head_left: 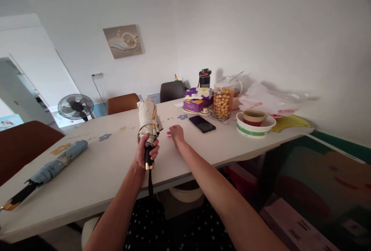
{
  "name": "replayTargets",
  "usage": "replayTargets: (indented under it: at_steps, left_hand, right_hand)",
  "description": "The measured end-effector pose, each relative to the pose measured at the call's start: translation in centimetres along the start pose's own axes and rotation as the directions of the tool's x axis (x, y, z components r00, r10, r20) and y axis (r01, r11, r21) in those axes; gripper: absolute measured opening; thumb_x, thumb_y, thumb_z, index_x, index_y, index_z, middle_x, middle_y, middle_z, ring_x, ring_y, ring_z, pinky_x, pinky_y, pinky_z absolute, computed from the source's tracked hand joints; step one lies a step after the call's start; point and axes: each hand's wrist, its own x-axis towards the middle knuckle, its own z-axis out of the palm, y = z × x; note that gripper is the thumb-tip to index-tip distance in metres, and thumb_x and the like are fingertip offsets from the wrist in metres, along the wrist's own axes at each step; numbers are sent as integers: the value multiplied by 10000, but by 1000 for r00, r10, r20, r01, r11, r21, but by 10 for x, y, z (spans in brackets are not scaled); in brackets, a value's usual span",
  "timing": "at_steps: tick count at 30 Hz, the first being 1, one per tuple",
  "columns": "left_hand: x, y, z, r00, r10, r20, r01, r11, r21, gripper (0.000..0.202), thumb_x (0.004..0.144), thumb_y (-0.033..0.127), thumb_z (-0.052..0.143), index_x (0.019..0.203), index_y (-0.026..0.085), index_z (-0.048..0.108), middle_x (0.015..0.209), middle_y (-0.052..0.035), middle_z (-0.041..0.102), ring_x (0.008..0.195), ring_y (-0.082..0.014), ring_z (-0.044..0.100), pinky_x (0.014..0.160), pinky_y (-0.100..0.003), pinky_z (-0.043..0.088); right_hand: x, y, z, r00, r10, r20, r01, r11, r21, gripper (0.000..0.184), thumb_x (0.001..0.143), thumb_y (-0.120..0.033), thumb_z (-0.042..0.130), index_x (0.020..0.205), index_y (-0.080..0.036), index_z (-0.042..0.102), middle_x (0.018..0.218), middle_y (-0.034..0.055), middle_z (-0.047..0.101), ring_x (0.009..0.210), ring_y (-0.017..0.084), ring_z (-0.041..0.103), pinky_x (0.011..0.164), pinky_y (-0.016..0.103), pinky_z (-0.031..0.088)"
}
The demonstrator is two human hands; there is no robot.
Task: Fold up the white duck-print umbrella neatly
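My left hand is wrapped round the black handle of a folded cream umbrella, which stands upright over the white table; its wrist strap hangs below the handle. My right hand rests on the table just right of the umbrella, fingers curled down with nothing visible in them. A second folded umbrella, blue with a black and gold handle, lies on the table at the far left.
A black phone lies beyond my right hand. Behind it stand a purple box, a jar of snacks, a white bowl, a plastic bag. Brown chairs and a fan stand behind the table.
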Motion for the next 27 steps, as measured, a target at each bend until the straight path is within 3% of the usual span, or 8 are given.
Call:
replayTargets:
  at_steps: [3,8,12,15,18,21,24,27]
  left_hand:
    - [5,-5,5,980,53,-193,-25,990,141,330,710,459,610,724,154,485,601,47,457,354,-23,350,286,-154,308]
    - [9,-14,12,869,304,-390,-148,912,382,373,654,486,661,740,159,505,536,39,495,376,-72,445,345,-198,383]
    - [10,-16,13,826,407,-390,-153,828,539,378,642,482,667,757,139,558,478,25,504,363,-94,457,352,-214,392]
    - [11,-17,12,782,498,-374,-217,781,586,312,649,414,680,786,146,598,588,-1,589,483,-106,546,436,-201,449]
    - [13,-18,10,747,561,-356,-327,777,538,297,630,347,708,859,178,624,836,-19,664,750,-137,626,631,-214,511]
    - [16,-19,8,755,541,-370,-332,803,495,329,632,351,706,905,179,640,938,-37,667,872,-164,627,715,-241,510]
    - [15,-20,6,752,547,-369,-331,796,506,310,652,313,701,931,193,638,987,-30,662,976,-165,606,827,-244,483]
    - [10,-20,7,747,585,-316,-305,724,619,271,697,305,675,946,209,628,1044,-28,647,1058,-173,569,892,-242,454]
  right_hand:
    - [-7,-7,5,999,-22,-29,21,999,-28,183,780,-314,515,689,-156,504,642,33,585,506,118,583,444,213,438]
    - [-32,-12,16,995,-21,95,28,997,-75,310,791,-444,525,708,-146,543,651,57,612,515,136,590,429,222,439]
    - [-55,-9,19,978,-77,193,106,984,-144,333,793,-478,529,827,-147,555,813,79,636,674,162,616,498,231,465]
    - [-69,-4,17,964,-82,253,135,970,-201,305,792,-435,539,875,-141,547,826,79,624,717,170,601,547,246,465]
    - [-81,-2,14,936,-84,342,162,965,-207,298,756,-309,571,1007,-154,527,881,68,621,788,179,599,630,266,472]
    - [-91,-3,13,893,-137,428,267,928,-259,468,640,-125,586,1093,-176,482,959,66,608,883,203,586,722,296,462]
    - [-100,-6,17,907,-193,374,338,864,-374,438,566,-58,568,985,-174,516,956,87,596,905,243,570,758,334,436]
    - [-107,-6,23,966,-151,208,230,869,-438,360,583,-114,588,928,-183,513,884,89,588,827,257,575,696,341,426]
